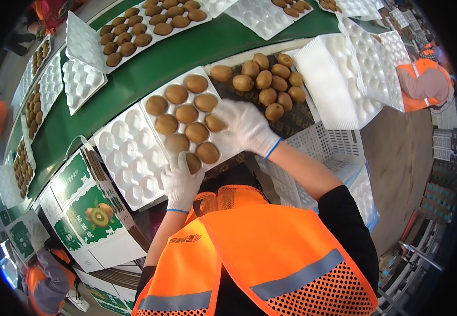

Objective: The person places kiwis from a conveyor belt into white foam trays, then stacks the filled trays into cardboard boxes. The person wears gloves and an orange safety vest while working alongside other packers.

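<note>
A white moulded plastic tray (152,136) lies unfolded at the green conveyor's near edge. Its right half carries rows of brown kiwifruit (186,113), while the pockets of its left half hold none. My left hand (181,183), in a white knit glove, has thumb and fingers around a kiwifruit (193,162) at the tray's near edge. My gloved right hand (248,125) is blurred above the tray's right side. Its fingertips touch a kiwifruit (214,123), but their grip is unclear. Loose kiwifruit (268,81) lie on a dark printed surface beyond that hand.
Filled trays (133,37) rest on the green conveyor belt (145,75). Stacked trays (327,79) stand at right, above a white perforated crate (323,150). Printed kiwi cartons (94,209) are at left. Other people in orange vests (425,85) are on both sides.
</note>
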A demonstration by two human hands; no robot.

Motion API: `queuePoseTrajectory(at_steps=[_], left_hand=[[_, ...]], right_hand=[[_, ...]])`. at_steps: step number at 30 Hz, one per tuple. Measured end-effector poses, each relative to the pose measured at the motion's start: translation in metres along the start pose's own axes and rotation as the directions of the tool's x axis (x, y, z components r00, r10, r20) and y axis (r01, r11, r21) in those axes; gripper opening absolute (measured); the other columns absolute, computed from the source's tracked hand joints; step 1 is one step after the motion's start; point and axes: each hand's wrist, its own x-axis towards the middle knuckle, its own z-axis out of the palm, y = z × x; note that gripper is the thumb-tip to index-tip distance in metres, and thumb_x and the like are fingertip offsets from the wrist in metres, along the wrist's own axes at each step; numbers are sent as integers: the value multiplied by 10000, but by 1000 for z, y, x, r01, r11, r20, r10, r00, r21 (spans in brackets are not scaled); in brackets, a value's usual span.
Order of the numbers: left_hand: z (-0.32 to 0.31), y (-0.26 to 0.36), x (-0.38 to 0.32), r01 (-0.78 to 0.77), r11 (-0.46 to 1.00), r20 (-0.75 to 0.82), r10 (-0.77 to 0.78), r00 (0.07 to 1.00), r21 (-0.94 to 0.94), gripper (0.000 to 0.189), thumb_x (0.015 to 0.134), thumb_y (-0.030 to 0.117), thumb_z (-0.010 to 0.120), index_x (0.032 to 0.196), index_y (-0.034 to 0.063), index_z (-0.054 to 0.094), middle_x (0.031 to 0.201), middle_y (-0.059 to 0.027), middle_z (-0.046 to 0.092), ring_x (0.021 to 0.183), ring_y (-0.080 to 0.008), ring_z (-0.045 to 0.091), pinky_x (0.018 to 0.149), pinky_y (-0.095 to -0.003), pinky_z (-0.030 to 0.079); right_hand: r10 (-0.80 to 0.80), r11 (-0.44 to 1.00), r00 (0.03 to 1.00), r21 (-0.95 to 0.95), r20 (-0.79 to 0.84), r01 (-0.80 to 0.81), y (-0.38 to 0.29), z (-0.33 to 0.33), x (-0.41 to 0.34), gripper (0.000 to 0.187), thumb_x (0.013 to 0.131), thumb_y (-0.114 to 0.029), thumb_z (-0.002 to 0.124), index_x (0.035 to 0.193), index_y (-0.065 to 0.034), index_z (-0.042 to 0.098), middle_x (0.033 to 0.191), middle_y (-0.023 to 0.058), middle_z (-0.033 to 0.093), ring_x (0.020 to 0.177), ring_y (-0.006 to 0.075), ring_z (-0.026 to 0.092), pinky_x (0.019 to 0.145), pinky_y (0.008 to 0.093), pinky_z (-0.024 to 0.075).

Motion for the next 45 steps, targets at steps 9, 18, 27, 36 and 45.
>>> queuePoseTrajectory(at_steps=[9, 18, 27, 36, 45], left_hand=[[30, -28, -12, -242, 966, -297, 205, 933, -93, 689, 740, 221, 860, 1336, 105, 534, 1258, -121, 639, 1146, -362, 614, 1032, -487, 467], [22, -87, -79, 397, 190, 291, -419, 860, -898, 292, 987, 293, 703, 1020, 4, 673, 870, -69, 686, 743, -181, 647, 686, -300, 525], [51, -154, -95, 318, -545, 584, -430, 688, -776, 485, 1032, 420, 621, 1311, 31, 547, 1166, -132, 668, 990, -253, 657, 846, -384, 569], [-2, -78, -83, 13, 32, -1, -400, 916, -999, 569, 930, 38, 659, 1448, -26, 432, 1293, -142, 599, 1193, -193, 590, 1016, -343, 501], [24, -53, 6, -271, 963, -280, 263, 923, 11, 980, 622, 357, 924, 1487, 231, 481, 1545, -166, 353, 1421, -557, 301, 1122, -633, 366]], right_hand=[[17, 821, 992, -565, -126, -86, 98, 20, 53, 340, 850, -199, 689, 1158, -122, 566, 969, 76, 628, 969, 273, 624, 1113, 467, 378], [306, 942, 850, -10, 428, -335, -2, -12, -11, 508, 841, -380, 720, 1192, -34, 598, 1169, 201, 622, 1006, 392, 698, 868, 470, 586], [230, 932, 933, 214, 277, -293, -32, 29, -29, 553, 838, -310, 753, 1302, -90, 550, 1324, 191, 560, 1157, 397, 630, 974, 482, 541], [531, 720, 848, 530, -5, -447, -29, 48, -39, 480, 913, -400, 690, 1248, -61, 639, 1262, 203, 606, 1142, 398, 632, 1001, 443, 502], [404, 429, 907, 900, -120, -72, 11, 165, 30, 541, 1077, -480, 415, 1345, -30, 550, 1261, 263, 651, 1171, 472, 608, 973, 467, 497]])
